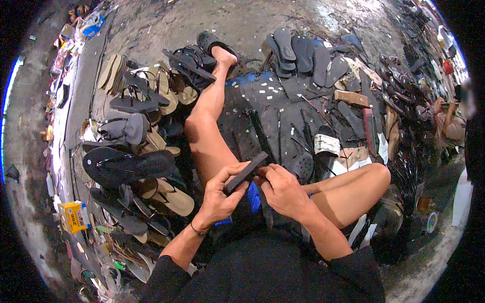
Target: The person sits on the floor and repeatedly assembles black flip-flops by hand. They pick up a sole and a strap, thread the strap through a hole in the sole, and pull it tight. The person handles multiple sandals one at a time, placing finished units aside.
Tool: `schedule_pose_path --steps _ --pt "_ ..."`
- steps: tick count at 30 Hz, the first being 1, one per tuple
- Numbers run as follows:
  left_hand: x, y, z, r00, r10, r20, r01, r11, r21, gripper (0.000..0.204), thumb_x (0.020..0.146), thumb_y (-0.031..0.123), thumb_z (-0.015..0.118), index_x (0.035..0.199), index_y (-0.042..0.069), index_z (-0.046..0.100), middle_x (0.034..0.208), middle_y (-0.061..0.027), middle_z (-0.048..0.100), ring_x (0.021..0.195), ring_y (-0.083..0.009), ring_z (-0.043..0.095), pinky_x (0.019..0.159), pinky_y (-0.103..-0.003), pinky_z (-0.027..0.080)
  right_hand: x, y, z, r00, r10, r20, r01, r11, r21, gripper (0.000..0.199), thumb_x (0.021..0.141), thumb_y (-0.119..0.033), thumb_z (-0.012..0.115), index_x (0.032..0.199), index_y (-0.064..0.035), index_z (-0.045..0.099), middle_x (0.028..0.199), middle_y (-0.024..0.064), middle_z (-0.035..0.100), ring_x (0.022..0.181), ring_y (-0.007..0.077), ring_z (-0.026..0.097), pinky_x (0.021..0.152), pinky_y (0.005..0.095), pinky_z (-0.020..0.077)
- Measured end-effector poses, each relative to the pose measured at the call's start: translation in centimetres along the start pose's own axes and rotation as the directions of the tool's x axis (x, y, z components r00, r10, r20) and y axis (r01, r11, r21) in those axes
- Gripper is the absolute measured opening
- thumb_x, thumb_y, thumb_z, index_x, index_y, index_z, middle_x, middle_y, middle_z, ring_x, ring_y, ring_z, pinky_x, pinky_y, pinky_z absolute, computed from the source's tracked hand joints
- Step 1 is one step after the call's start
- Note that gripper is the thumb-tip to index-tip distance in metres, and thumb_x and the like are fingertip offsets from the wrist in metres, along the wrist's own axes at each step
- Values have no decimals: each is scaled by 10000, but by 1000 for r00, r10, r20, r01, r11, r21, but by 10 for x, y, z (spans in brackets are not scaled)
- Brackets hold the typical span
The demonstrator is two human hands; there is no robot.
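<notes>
My left hand (225, 194) is closed round a dark, thick sandal sole (246, 174), tilted with its narrow edge upward above my lap. Close against the sole's right side is my right hand (283, 191), its fingers pinched together near the edge. What those fingers hold, if anything, is hidden or too small to name. A blue cloth (254, 198) shows below and between both hands. To the left of my leg lies a pile of sandals, among them a large black flip-flop (129, 166), a grey sandal (126, 129) and a tan-soled one (174, 198).
Loose dark soles (284, 44) lie at the far side, with a wooden-looking block (351, 98) and a white-strapped slide (327, 145) to the right. Black strips (261, 136) and small white scraps cover the middle. A yellow box (74, 217) stands far left; another person (451, 121) sits far right.
</notes>
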State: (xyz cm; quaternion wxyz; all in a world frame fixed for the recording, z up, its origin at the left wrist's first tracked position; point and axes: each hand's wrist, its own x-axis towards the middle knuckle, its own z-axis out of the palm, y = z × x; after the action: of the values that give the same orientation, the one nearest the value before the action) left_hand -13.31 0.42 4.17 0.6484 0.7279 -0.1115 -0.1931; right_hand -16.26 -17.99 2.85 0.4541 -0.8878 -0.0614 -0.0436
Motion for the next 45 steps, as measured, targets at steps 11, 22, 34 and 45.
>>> schedule_pose_path --steps 11,22,34,45 --pt "-2 2 6 998 48 27 -48 999 26 331 901 -88 626 1223 -16 606 1384 -185 594 1250 -242 599 1034 -358 506 -7 10 -5 995 32 97 -43 993 113 178 827 7 624 997 41 664 990 234 677 898 422 660 769 464 547" --pt "-12 6 24 983 182 -15 -175 962 212 356 806 -129 686 1131 13 666 1312 -184 597 1238 -309 610 962 -365 544 -29 5 -41 952 201 232 -233 965 121 398 771 -27 643 1169 -46 634 1071 200 653 1016 438 618 891 494 522" --pt "-18 -13 37 993 -16 -121 29 994 106 342 813 -9 727 1142 -11 632 1116 -169 657 1031 -312 662 897 -364 521 -22 12 -52 993 118 13 -117 990 -75 231 833 -11 689 1058 -10 638 1000 178 641 886 387 646 758 451 525" --pt "-26 -47 36 966 -206 -155 240 940 242 475 888 145 709 1274 -44 508 1182 -233 644 1079 -379 650 942 -428 502 9 54 -8 959 75 -272 -180 905 -386 107 907 -142 671 988 -86 714 981 91 667 899 282 654 795 407 526"
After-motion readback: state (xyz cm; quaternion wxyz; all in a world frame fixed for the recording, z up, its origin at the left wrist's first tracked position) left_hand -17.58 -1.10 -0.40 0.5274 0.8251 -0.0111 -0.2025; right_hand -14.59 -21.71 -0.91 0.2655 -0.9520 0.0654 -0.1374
